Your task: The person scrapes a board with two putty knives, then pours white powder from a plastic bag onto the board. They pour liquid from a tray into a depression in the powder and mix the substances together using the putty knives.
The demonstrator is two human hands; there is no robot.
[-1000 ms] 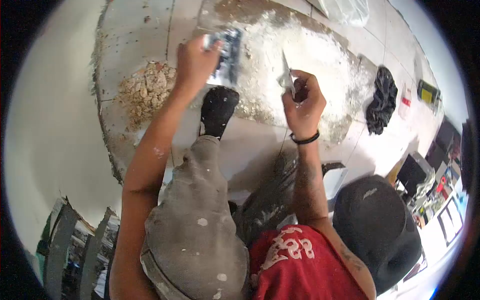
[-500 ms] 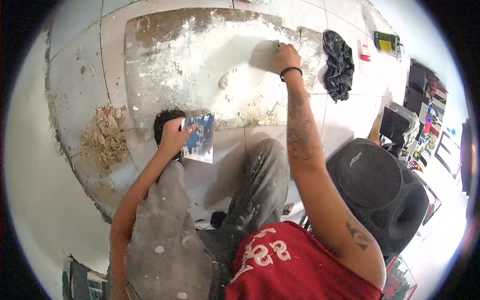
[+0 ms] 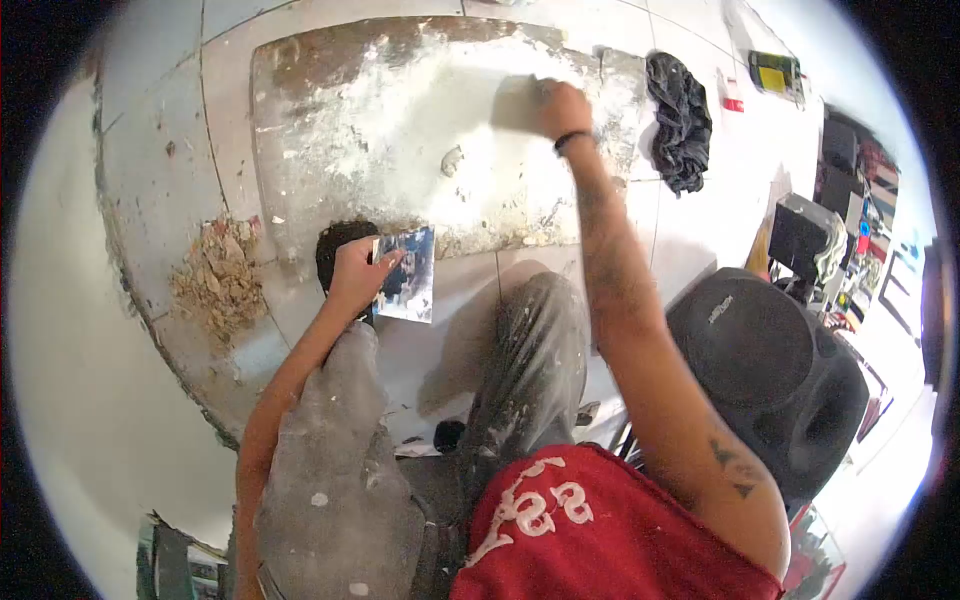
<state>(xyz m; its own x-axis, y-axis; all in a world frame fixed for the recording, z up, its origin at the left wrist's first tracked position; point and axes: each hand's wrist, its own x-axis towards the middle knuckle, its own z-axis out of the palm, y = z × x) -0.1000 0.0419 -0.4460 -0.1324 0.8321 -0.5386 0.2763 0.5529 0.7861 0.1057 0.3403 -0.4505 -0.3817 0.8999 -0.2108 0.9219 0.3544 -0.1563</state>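
My left hand (image 3: 357, 275) grips a flat metal scraper blade (image 3: 407, 275), smeared white and bluish, beside my dark shoe (image 3: 340, 245). Over the right part of a large worn board (image 3: 300, 175) on the floor, my right hand (image 3: 566, 110) is closed around something I cannot make out; only a small dark bit shows at its fingers. White powder or paste (image 3: 420, 110) is spread across the board's middle. A small lump (image 3: 453, 160) sits in it, left of my right forearm.
A heap of beige crumbly debris (image 3: 218, 280) lies left of the board. To the right are a crumpled dark cloth (image 3: 680, 125), a red and white item (image 3: 733, 103), a yellow and black packet (image 3: 774, 78) and a large black speaker (image 3: 760, 350).
My right hand has shifted slightly left over the board. The camera view has moved a little; my left hand still holds the scraper near the shoe.
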